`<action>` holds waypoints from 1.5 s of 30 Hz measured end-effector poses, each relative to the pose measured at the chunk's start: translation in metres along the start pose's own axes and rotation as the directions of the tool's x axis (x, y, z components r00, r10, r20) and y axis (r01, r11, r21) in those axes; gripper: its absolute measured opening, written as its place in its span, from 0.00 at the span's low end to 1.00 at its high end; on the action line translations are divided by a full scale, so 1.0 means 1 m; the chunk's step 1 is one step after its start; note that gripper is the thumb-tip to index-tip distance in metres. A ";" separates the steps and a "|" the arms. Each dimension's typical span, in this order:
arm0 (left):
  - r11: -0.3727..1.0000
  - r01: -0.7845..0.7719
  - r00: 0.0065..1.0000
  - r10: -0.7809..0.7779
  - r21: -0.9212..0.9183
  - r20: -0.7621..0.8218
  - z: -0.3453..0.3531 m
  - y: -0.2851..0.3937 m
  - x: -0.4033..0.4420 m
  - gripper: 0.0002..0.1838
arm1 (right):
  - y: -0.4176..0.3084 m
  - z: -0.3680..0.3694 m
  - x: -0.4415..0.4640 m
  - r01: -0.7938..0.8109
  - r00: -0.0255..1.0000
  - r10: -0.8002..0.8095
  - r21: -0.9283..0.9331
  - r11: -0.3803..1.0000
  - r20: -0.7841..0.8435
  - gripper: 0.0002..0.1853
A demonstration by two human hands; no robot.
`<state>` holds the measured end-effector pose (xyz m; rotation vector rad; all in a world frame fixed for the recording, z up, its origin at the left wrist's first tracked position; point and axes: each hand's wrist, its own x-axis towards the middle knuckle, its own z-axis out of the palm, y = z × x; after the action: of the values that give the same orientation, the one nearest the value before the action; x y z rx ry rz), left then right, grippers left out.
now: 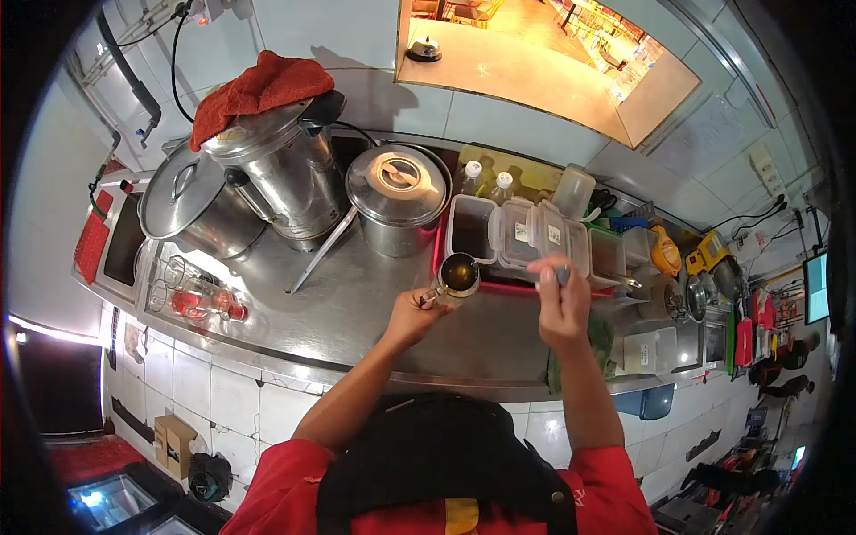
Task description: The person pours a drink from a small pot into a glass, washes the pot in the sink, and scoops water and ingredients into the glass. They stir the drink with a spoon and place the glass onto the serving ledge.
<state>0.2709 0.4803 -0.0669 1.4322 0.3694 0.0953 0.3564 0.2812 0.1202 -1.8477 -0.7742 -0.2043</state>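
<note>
My left hand (415, 319) is closed around the handle of a glass mug (459, 275), held over the front of the steel counter. Dark liquid stands in the mug. My right hand (563, 310) is raised in front of the plastic tubs, its fingers curled together and partly smeared by motion. A small greyish tip shows at its top, but I cannot make out what it is. Just beyond my hands sit an open clear tub (473, 223) with dark contents and a lidded clear tub (520, 234), both in a red tray (438, 259).
A lidded pot (397, 192), a steel urn (290, 183) under a red towel (260, 94), and a large pot (198, 209) line the back left. Several glasses (192, 294) are at left. A ladle handle (323, 251) sticks out over the steel counter (348, 308). A green cloth (599, 343) lies right.
</note>
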 end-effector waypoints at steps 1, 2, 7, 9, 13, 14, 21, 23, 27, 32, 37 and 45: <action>1.000 0.000 1.000 0.000 0.000 0.000 0.000 0.001 -0.001 0.27 | -0.001 -0.001 -0.007 0.000 1.000 0.000 0.000 1.000 0.000 0.11; 1.000 -0.002 1.000 0.002 -0.010 0.004 0.000 0.002 -0.004 0.27 | 0.000 -0.002 -0.014 0.147 0.989 -0.147 -0.043 0.988 0.009 0.09; 0.996 0.015 1.000 -0.013 -0.086 0.023 -0.002 0.000 -0.011 0.19 | 0.002 0.000 -0.059 0.383 0.923 -0.384 0.026 0.923 0.016 0.04; 0.992 0.045 0.998 -0.040 -0.117 0.042 -0.005 0.003 -0.015 0.19 | 0.003 -0.006 -0.079 0.400 0.910 -0.394 -0.021 0.916 0.127 0.09; 0.983 0.023 1.000 -0.019 -0.181 0.025 -0.002 0.017 -0.018 0.19 | 0.007 -0.006 -0.098 0.498 0.861 -0.478 -0.107 0.860 0.172 0.17; 0.985 0.023 1.000 -0.021 -0.173 0.009 0.000 0.025 -0.020 0.16 | 0.008 -0.006 -0.102 0.501 0.860 -0.481 -0.108 0.858 0.171 0.17; 0.966 -0.112 0.993 0.119 -0.232 0.017 -0.004 0.030 -0.011 0.09 | 0.019 -0.007 -0.103 0.277 0.959 -0.275 0.009 0.961 -0.073 0.12; 0.986 -0.064 0.998 0.068 -0.157 0.020 -0.006 0.038 -0.012 0.19 | 0.025 -0.006 -0.099 0.187 0.972 -0.171 0.092 0.978 -0.163 0.09; 1.000 -0.017 1.000 0.017 0.001 -0.019 -0.006 0.040 -0.016 0.28 | 0.041 -0.004 -0.079 0.049 0.965 0.027 0.277 0.960 -0.262 0.11; 0.995 0.041 0.997 -0.047 -0.088 -0.066 -0.011 -0.010 -0.024 0.28 | 0.064 0.011 -0.058 0.091 0.977 -0.074 0.074 0.993 -0.201 0.09; 0.991 0.119 0.988 -0.112 0.060 -0.104 -0.027 -0.051 -0.046 0.27 | 0.077 0.050 -0.047 0.263 0.960 -0.275 -0.154 0.952 -0.058 0.08; 0.792 -0.343 0.937 0.324 0.505 0.128 -0.045 -0.094 -0.044 0.16 | 0.101 0.084 -0.026 0.102 0.994 -0.097 -0.162 0.982 0.041 0.08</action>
<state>0.2016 0.4968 -0.1548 2.0329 0.1035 0.2744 0.3787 0.3230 -0.0056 -1.9725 -0.8963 -0.3102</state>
